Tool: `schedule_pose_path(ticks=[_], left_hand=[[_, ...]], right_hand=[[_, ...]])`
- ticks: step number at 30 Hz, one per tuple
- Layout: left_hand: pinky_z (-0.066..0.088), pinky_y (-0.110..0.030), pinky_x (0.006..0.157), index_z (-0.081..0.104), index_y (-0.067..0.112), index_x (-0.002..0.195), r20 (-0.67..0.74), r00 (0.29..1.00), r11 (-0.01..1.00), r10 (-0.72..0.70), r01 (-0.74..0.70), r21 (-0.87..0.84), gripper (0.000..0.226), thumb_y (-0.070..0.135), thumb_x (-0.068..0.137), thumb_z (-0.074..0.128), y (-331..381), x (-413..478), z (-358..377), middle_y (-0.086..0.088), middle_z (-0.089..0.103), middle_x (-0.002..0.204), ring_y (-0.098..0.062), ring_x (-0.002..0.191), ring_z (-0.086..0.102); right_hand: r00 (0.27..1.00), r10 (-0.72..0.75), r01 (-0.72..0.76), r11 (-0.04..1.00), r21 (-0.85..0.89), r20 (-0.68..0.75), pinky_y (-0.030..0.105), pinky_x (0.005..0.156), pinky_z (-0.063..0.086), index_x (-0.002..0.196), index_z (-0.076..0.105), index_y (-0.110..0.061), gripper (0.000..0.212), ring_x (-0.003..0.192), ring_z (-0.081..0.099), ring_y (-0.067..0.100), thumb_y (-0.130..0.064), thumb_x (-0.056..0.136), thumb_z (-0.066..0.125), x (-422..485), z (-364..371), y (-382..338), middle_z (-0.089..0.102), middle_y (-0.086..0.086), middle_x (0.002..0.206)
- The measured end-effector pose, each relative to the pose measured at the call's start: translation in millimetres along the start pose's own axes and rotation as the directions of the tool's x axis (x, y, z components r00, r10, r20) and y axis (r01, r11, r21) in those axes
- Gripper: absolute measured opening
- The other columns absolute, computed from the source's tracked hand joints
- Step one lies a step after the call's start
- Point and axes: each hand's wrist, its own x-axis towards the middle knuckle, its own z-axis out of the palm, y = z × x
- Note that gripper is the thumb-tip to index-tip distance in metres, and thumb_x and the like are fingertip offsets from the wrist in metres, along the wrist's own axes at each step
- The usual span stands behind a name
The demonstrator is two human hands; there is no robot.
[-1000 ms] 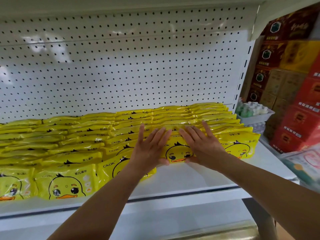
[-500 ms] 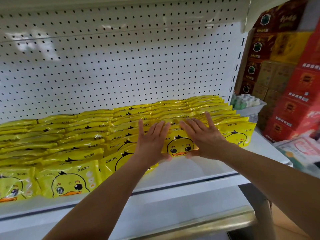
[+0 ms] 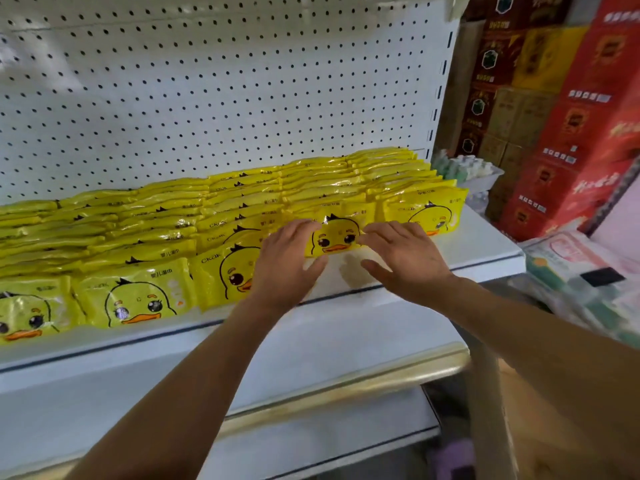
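Step in hand, judged from the pose: fronting and squaring of shelf stock. One duck pack (image 3: 334, 237) is flanked by both hands. It sits at the front of its column, second from the right end of the shelf (image 3: 478, 244), set well back from the lip.

Left hand (image 3: 287, 265): fingers loosely bent and laid on the pack's left edge, thumb stretched out below its lower edge. Right hand (image 3: 407, 263): mirrored, fingertips on the right edge, thumb splayed over bare shelf. No closed pinch is seen, so both are read as relaxed and resting on the pack, not gripping it.

Next move, as judged: the pack is to be squared and either drawn forward or pressed flat. Its front lies further back than the left neighbour (image 3: 221, 271) and about level with the right-end pack (image 3: 426, 211). Light, even pressure from both sides is called for. The film looks slick, so slip under the fingers is likely, and the overlapped packs behind may be dragged along.

Materials:
- Packs: soft flat pouches in glossy yellow film, wrinkled, with strong glare. A cartoon duck face is printed in black outline with an orange bill.
- Rows of packs (image 3: 156, 216): overlapped like shingles, running back to the back panel (image 3: 242, 98).
- Back panel: white sheet metal with a regular hole grid.
- Shelf: smooth white painted metal, with a dark strip along the lip.
- Right side: red cartons (image 3: 581, 133) of printed cardboard are stacked, and a tray (image 3: 481, 180) of small bottles is too blurred for detail.
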Motion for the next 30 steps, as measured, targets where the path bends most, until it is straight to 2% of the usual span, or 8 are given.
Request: schedule_pose_path(ticks=[3, 7, 11, 16, 19, 21, 25, 30], left_hand=[[0.048, -0.033, 0.084, 0.059, 0.024, 0.128, -0.074, 0.997, 0.985, -0.010, -0.003, -0.174, 0.039, 0.023, 0.089, 0.063, 19.0, -37.2, -5.6, 0.006, 0.058, 0.124, -0.005, 0.100, 0.057], [0.045, -0.018, 0.066, 0.065, 0.029, 0.112, -0.131, 0.991, 0.968, -0.039, 0.004, -0.252, 0.024, 0.033, 0.089, 0.058, 35.3, -105.5, -5.4, 0.022, 0.064, 0.099, 0.000, 0.072, 0.057], [0.037, -0.005, 0.063, 0.065, 0.037, 0.107, 0.034, 0.997, 0.964, -0.071, 0.078, -0.255, 0.022, 0.043, 0.089, 0.053, 32.5, -184.1, 7.0, 0.029, 0.057, 0.076, 0.004, 0.067, 0.056], [0.047, -0.024, 0.070, 0.064, 0.039, 0.106, 0.306, 0.924, 0.925, -0.231, 0.306, -0.225, 0.015, 0.041, 0.092, 0.058, 3.5, -258.3, 46.4, 0.027, 0.059, 0.070, 0.006, 0.069, 0.054], [0.052, -0.028, 0.071, 0.062, 0.040, 0.101, 0.450, 0.829, 0.836, -0.334, 0.480, -0.265, 0.015, 0.046, 0.090, 0.053, -30.3, -297.0, 79.4, 0.018, 0.068, 0.077, 0.007, 0.064, 0.057], [0.056, -0.030, 0.066, 0.064, 0.040, 0.094, 0.513, 0.744, 0.709, -0.428, 0.628, -0.321, 0.014, 0.045, 0.089, 0.052, -52.9, -321.2, 100.9, 0.011, 0.072, 0.080, -0.006, 0.067, 0.068], [0.042, -0.018, 0.045, 0.066, 0.021, 0.088, 0.591, 0.515, 0.361, -0.621, 0.857, -0.367, 0.017, 0.009, 0.095, 0.057, -106.2, -377.6, 155.6, -0.016, 0.071, 0.082, -0.018, 0.056, 0.063], [0.036, -0.015, 0.038, 0.060, 0.017, 0.088, 0.684, 0.201, 0.021, -0.701, 0.965, -0.261, 0.014, 0.010, 0.099, 0.055, -187.6, -452.7, 250.2, -0.008, 0.065, 0.073, -0.008, 0.040, 0.056]], right_hand=[[0.995, 0.031, -0.020, 0.993, 0.120, -0.093, 0.031, 0.064, 0.047, 0.104, 0.069, -0.020, 0.031, 0.086, 0.066, 0.025, -0.037, 0.089, 0.047, -30.1, -9.5, -22.8, 0.066, 0.001, 0.101], [0.991, 0.097, -0.068, 0.956, 0.286, -0.089, 0.027, 0.048, 0.039, 0.088, 0.065, -0.023, 0.020, 0.061, 0.060, 0.022, -0.034, 0.095, 0.049, -78.0, -12.3, -64.1, 0.063, -0.005, 0.079], [0.986, 0.068, -0.117, 0.928, 0.353, 0.150, 0.028, 0.052, 0.044, 0.088, 0.064, -0.024, 0.039, 0.060, 0.061, 0.020, -0.047, 0.098, 0.034, -130.8, 7.8, -102.8, 0.066, -0.006, 0.073], [0.902, 0.082, -0.262, 0.885, 0.385, 0.425, 0.033, 0.061, 0.047, 0.091, 0.064, -0.024, 0.053, 0.072, 0.065, 0.024, -0.056, 0.090, 0.022, -183.6, 55.2, -139.0, 0.069, -0.003, 0.076], [0.826, 0.135, -0.411, 0.808, 0.421, 0.547, 0.032, 0.070, 0.050, 0.096, 0.066, -0.029, 0.030, 0.078, 0.065, 0.017, -0.047, 0.095, 0.041, -208.1, 91.0, -161.6, 0.069, -0.008, 0.082], [0.746, 0.187, -0.554, 0.705, 0.441, 0.639, 0.034, 0.074, 0.051, 0.091, 0.064, -0.033, 0.016, 0.074, 0.061, 0.008, -0.039, 0.095, 0.050, -222.0, 119.1, -179.3, 0.066, -0.015, 0.079], [0.525, 0.277, -0.830, 0.377, 0.411, 0.805, 0.038, 0.067, 0.058, 0.079, 0.065, -0.027, 0.016, 0.063, 0.066, 0.008, -0.031, 0.092, 0.056, -254.1, 197.0, -217.8, 0.068, -0.008, 0.068], [0.286, 0.381, -0.944, -0.046, 0.326, 0.880, 0.021, 0.049, 0.050, 0.072, 0.062, -0.008, 0.022, 0.055, 0.061, 0.018, -0.011, 0.093, 0.057, -307.4, 322.3, -272.6, 0.063, 0.010, 0.063]])
